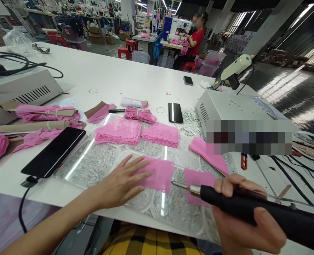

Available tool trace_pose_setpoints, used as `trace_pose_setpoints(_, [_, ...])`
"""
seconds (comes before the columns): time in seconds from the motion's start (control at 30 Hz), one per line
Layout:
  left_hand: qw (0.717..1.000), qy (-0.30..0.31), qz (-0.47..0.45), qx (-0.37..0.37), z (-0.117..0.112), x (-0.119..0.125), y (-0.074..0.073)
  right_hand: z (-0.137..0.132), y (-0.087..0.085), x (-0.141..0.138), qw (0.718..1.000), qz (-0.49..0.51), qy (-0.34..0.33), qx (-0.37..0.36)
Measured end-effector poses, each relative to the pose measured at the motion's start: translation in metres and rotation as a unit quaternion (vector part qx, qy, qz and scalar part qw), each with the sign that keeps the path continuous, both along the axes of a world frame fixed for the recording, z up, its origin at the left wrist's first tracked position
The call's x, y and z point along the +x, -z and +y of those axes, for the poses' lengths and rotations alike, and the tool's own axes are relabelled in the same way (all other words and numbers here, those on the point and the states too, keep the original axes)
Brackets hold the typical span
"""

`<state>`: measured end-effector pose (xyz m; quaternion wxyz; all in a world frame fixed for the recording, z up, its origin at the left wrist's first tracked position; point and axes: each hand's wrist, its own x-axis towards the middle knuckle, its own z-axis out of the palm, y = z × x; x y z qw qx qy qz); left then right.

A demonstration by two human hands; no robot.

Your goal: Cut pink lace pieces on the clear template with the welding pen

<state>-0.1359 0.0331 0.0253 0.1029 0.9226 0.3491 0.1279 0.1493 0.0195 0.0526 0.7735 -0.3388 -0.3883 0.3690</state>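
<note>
My left hand (127,182) lies flat with its fingers spread on a thin pink rectangle of fabric (159,173). Under the fabric is a clear, patterned mat (175,212). My right hand (241,219) grips a black handheld cutting tool (226,200) with a slim, pointed metal tip. That tip is at the right edge of the fabric; whether it touches cannot be told. A second pink piece (199,177) sits partly behind the tool. Beyond my left hand are two stacks of pink lace (118,131) (160,134).
A black tablet (54,152) with a cable stands left, near bundled pink fabric (49,112). Grey metal boxes (239,109) (26,92) flank the white table. A phone (175,112) lies beyond the lace. Cables (295,184) run at right. One person (196,39) sits at a sewing machine.
</note>
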Motion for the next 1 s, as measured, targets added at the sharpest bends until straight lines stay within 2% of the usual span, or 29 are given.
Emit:
trace_pose_setpoints(0.17, [0.998,-0.058,-0.001,-0.014,-0.007,-0.039,0.002,0.011,-0.014,-0.007,0.992,0.052,-0.029,-0.109])
trace_pose_setpoints(0.3, [0.998,-0.061,0.001,-0.033,-0.011,-0.054,0.006,0.017,-0.014,-0.021,0.988,0.076,-0.067,-0.118])
trace_pose_setpoints(0.43, [0.998,-0.042,0.031,-0.045,-0.006,-0.052,0.011,0.022,-0.007,-0.038,0.989,0.047,-0.115,-0.085])
trace_pose_setpoints(0.6, [0.999,-0.017,0.042,-0.026,0.006,-0.043,0.015,0.026,-0.004,-0.05,0.992,0.017,-0.105,-0.066])
trace_pose_setpoints(0.8, [0.999,-0.039,-0.023,-0.004,0.013,-0.038,0.018,0.032,-0.007,-0.045,0.995,0.008,-0.088,-0.042])
trace_pose_setpoints(1.0, [0.992,-0.088,-0.084,-0.031,0.023,-0.025,0.016,0.039,-0.007,-0.043,0.996,0.001,-0.08,-0.034])
